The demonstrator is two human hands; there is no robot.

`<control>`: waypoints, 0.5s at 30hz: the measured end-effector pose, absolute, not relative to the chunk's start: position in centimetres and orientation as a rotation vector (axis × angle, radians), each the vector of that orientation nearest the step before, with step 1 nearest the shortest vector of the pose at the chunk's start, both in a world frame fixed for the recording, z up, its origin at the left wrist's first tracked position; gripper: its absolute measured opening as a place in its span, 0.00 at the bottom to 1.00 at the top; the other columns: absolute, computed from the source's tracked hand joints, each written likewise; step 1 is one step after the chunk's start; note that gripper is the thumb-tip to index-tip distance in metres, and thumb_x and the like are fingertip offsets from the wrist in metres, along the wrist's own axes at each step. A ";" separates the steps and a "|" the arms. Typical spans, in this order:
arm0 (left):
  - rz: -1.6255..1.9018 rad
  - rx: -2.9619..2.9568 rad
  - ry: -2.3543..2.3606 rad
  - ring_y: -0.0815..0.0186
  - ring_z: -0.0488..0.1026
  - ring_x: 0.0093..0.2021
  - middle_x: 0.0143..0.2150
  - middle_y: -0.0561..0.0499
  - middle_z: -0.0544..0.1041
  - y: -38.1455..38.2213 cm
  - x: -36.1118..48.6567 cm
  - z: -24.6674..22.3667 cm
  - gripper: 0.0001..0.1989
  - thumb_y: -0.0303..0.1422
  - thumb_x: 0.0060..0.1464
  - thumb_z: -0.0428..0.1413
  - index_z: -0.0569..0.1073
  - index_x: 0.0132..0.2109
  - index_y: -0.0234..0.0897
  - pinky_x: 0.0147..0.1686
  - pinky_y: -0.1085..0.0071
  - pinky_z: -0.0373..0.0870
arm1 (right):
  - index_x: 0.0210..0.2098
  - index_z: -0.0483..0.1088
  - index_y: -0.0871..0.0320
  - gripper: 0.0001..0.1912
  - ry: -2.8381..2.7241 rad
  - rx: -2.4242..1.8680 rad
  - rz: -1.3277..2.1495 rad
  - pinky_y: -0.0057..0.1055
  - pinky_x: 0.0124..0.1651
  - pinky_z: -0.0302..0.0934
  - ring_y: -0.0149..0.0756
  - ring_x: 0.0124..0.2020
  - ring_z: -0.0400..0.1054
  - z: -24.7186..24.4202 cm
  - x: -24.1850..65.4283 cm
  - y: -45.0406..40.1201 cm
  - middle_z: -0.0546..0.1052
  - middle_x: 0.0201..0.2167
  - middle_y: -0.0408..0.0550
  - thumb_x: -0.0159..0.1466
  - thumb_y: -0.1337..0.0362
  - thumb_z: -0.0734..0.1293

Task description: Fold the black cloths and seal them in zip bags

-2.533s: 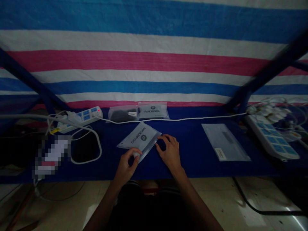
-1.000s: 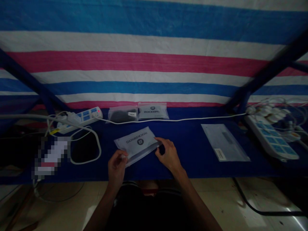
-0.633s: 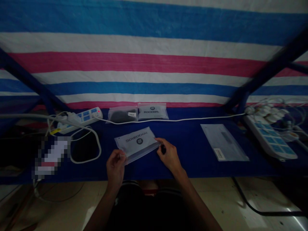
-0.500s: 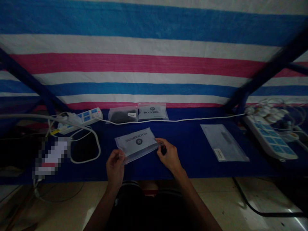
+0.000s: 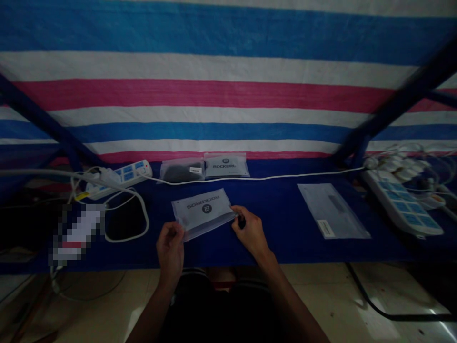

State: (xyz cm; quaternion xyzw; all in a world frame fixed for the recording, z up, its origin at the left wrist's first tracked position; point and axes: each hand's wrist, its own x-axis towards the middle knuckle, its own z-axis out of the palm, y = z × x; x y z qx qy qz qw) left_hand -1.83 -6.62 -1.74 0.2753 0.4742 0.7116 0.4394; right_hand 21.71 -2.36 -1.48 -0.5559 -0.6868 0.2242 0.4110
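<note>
A frosted zip bag point(image 5: 204, 212) printed with ROCKBROS and a round logo is held by its near side, tilted a little, its lettering upside down to me. My left hand point(image 5: 170, 243) pinches its near left corner. At the near right corner, my right hand point(image 5: 250, 228) grips it between thumb and forefinger. Something dark shows faintly along the bag's near edge; I cannot make out what is inside. To the right, a flat frosted bag point(image 5: 333, 209) with a white label lies on the blue surface point(image 5: 278, 243).
At the back lie a bag with dark contents point(image 5: 180, 171) and another printed bag point(image 5: 226, 166). A white cable point(image 5: 264, 179) runs across before them. Power strips stand left point(image 5: 130, 174) and right point(image 5: 403, 205), with tangled plugs. Striped sheeting point(image 5: 228, 95) hangs behind.
Almost nothing differs. The held bag has shifted very slightly, and both hands keep the same grip on it.
</note>
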 end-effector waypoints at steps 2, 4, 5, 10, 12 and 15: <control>1.761 0.694 1.190 0.72 0.68 0.31 0.31 0.57 0.71 -6.6 -1.8 -1.7 0.17 0.38 0.44 0.74 0.76 0.35 0.37 0.33 0.79 0.68 | 0.50 0.77 0.57 0.19 -1.727 -1.404 0.565 0.34 0.44 0.73 0.38 0.34 0.78 -1.4 21.7 -2.3 0.84 0.39 0.48 0.62 0.70 0.62; 1.755 0.700 1.194 0.72 0.68 0.32 0.31 0.57 0.71 -6.6 -1.8 -1.6 0.17 0.38 0.44 0.74 0.76 0.35 0.37 0.33 0.79 0.68 | 0.50 0.77 0.57 0.19 -1.725 -1.400 0.566 0.34 0.44 0.74 0.38 0.34 0.78 -1.3 21.8 -2.3 0.84 0.39 0.48 0.62 0.70 0.62; 1.748 0.697 1.193 0.72 0.68 0.32 0.31 0.57 0.71 -6.6 -1.9 -1.6 0.17 0.38 0.44 0.74 0.76 0.35 0.37 0.33 0.79 0.68 | 0.51 0.77 0.57 0.20 -1.725 -1.395 0.563 0.35 0.44 0.74 0.38 0.34 0.78 -1.2 21.8 -2.3 0.84 0.40 0.48 0.62 0.70 0.63; 1.684 0.701 1.191 0.69 0.71 0.34 0.36 0.53 0.74 -6.3 -1.9 -1.2 0.16 0.41 0.46 0.72 0.78 0.38 0.37 0.30 0.78 0.70 | 0.54 0.76 0.55 0.22 -1.724 -1.359 0.523 0.38 0.47 0.74 0.39 0.37 0.78 -1.1 22.1 -2.3 0.84 0.44 0.49 0.63 0.69 0.63; 1.651 0.750 1.194 0.67 0.73 0.36 0.38 0.51 0.76 -6.2 -1.8 -1.2 0.17 0.43 0.49 0.71 0.80 0.39 0.37 0.30 0.76 0.71 | 0.54 0.76 0.55 0.21 -1.722 -1.349 0.523 0.38 0.47 0.74 0.40 0.38 0.79 -1.0 22.2 -2.3 0.84 0.43 0.49 0.63 0.69 0.63; 1.609 0.810 1.215 0.64 0.75 0.39 0.42 0.49 0.79 -6.2 -1.8 -1.3 0.18 0.45 0.50 0.70 0.81 0.43 0.38 0.32 0.74 0.73 | 0.53 0.76 0.56 0.19 -1.721 -1.324 0.532 0.37 0.46 0.74 0.39 0.36 0.79 -0.8 22.2 -2.4 0.84 0.42 0.50 0.64 0.68 0.64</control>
